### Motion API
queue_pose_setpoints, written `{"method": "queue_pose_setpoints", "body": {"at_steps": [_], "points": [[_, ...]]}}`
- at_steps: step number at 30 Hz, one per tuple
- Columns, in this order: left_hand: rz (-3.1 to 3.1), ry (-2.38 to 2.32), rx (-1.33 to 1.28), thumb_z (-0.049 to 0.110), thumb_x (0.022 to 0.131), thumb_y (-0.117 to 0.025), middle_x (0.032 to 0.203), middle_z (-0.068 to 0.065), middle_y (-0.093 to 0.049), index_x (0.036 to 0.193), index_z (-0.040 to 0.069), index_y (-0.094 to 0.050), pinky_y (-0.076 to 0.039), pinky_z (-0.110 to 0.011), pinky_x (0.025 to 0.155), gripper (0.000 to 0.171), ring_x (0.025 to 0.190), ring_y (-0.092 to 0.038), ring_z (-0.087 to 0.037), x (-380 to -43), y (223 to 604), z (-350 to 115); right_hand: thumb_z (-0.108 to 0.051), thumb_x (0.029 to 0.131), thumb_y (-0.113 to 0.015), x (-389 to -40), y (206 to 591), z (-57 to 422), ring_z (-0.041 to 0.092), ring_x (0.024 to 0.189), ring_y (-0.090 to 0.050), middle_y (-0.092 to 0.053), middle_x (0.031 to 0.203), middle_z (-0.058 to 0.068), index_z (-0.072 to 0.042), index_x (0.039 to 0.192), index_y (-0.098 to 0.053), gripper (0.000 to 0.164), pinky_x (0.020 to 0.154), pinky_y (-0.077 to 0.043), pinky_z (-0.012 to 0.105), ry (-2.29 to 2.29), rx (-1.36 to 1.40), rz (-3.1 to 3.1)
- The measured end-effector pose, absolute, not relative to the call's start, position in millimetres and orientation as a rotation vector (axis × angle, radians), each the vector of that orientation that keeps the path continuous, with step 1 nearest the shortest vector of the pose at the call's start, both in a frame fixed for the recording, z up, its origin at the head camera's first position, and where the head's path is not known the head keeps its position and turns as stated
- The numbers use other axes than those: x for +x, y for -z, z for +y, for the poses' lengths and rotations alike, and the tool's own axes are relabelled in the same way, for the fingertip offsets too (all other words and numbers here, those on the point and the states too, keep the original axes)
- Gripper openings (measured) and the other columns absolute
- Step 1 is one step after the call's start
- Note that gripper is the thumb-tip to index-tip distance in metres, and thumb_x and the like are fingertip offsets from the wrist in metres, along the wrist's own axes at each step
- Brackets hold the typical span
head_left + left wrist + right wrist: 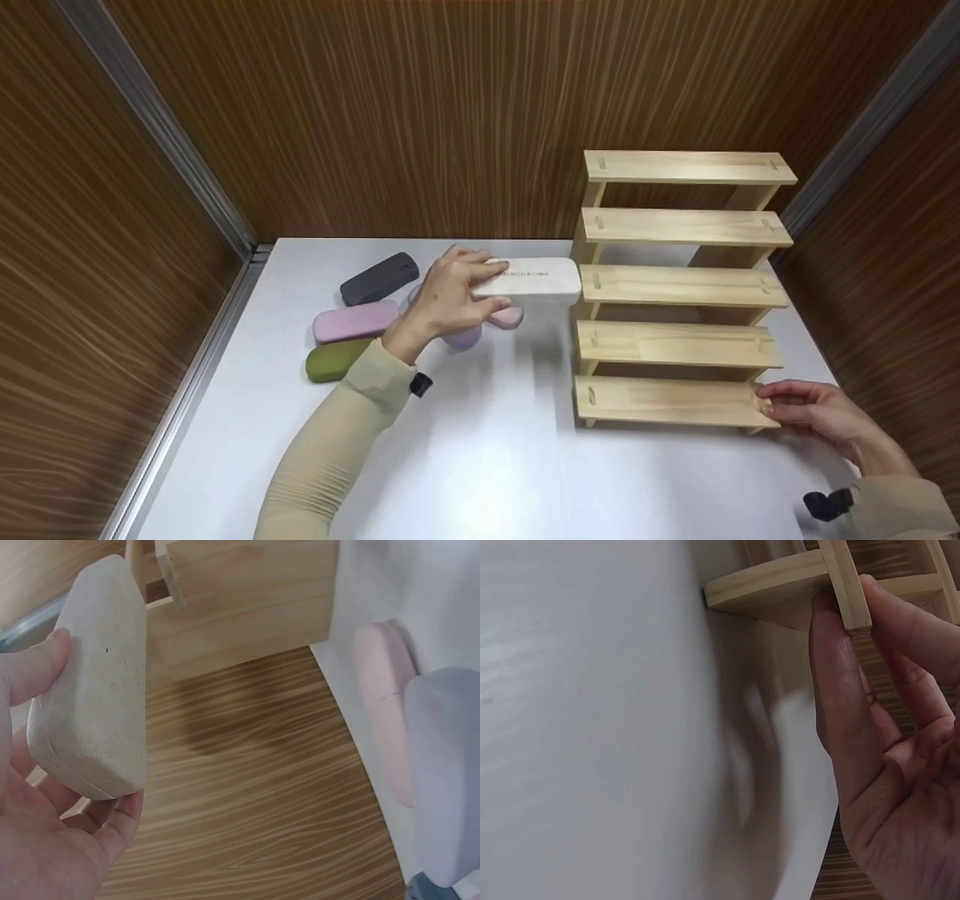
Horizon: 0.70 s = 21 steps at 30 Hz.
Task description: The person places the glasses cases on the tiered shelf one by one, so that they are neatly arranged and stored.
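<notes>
My left hand (pixel 442 300) holds a white glasses case (pixel 536 279) with small print on its top, raised above the table beside the rack's left side. In the left wrist view the thumb lies on one face of the case (pixel 101 682) and the fingers curl under its lower end. My right hand (pixel 829 414) pinches the right end of the lowest board of a stepped wooden rack (pixel 675 400). The right wrist view shows thumb and fingers on either side of that board's end (pixel 846 592). Several tiers rise toward the back, with nothing on them.
Left of the rack on the white table (pixel 465 465) lie a dark grey glasses case (pixel 379 279), a pink one (pixel 354 321), a green one (pixel 334 361), and a lilac one (pixel 463 339) and a light pink one (pixel 506 318), partly hidden by my left hand. Wood-grain panels (pixel 412 127) enclose the table.
</notes>
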<state>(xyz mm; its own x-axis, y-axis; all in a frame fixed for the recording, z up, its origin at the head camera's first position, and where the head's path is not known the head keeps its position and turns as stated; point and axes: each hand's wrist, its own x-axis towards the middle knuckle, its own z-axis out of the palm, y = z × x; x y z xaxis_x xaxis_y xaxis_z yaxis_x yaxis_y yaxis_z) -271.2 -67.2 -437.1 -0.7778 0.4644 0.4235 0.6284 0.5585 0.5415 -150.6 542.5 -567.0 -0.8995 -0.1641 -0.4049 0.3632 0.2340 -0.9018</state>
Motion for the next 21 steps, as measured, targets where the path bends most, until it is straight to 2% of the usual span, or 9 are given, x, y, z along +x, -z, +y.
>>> {"method": "queue_pose_setpoints", "body": {"at_steps": [7,14,21], "points": [[-2.531,1.028,-0.958,0.029,0.088,-0.088,0.15,-0.02,-0.074,0.138,0.006,-0.08,-0.056,-0.055,0.11,0.056,0.131,-0.069,-0.039,-276.0,422.9,-58.2,0.005,0.107,-0.067,-150.4,566.8,544.3,-0.005,0.097,-0.075,-0.082,0.114,-0.026,-0.024,0.116,-0.087,0.036,0.079,-0.064,0.019,1.746,0.134,2.061],[-2.513,1.02,-1.008,0.029,0.089,-0.089,0.14,-0.013,-0.081,0.139,0.006,-0.079,-0.058,-0.05,0.103,0.056,0.123,-0.069,-0.036,-283.1,408.7,-50.0,0.005,0.106,-0.068,-151.2,565.7,545.6,-0.006,0.101,-0.076,-0.084,0.115,-0.024,-0.024,0.118,-0.087,0.036,0.081,-0.064,0.018,1.754,0.114,2.034],[-2.513,0.987,-1.043,0.029,0.09,-0.088,0.136,-0.009,-0.082,0.14,0.008,-0.079,-0.056,-0.049,0.104,0.055,0.122,-0.069,-0.035,-290.0,392.1,-38.3,0.004,0.107,-0.067,-152.7,564.9,544.6,-0.003,0.098,-0.078,-0.085,0.112,-0.021,-0.026,0.114,-0.087,0.037,0.08,-0.065,0.019,1.738,0.155,2.02]]}}
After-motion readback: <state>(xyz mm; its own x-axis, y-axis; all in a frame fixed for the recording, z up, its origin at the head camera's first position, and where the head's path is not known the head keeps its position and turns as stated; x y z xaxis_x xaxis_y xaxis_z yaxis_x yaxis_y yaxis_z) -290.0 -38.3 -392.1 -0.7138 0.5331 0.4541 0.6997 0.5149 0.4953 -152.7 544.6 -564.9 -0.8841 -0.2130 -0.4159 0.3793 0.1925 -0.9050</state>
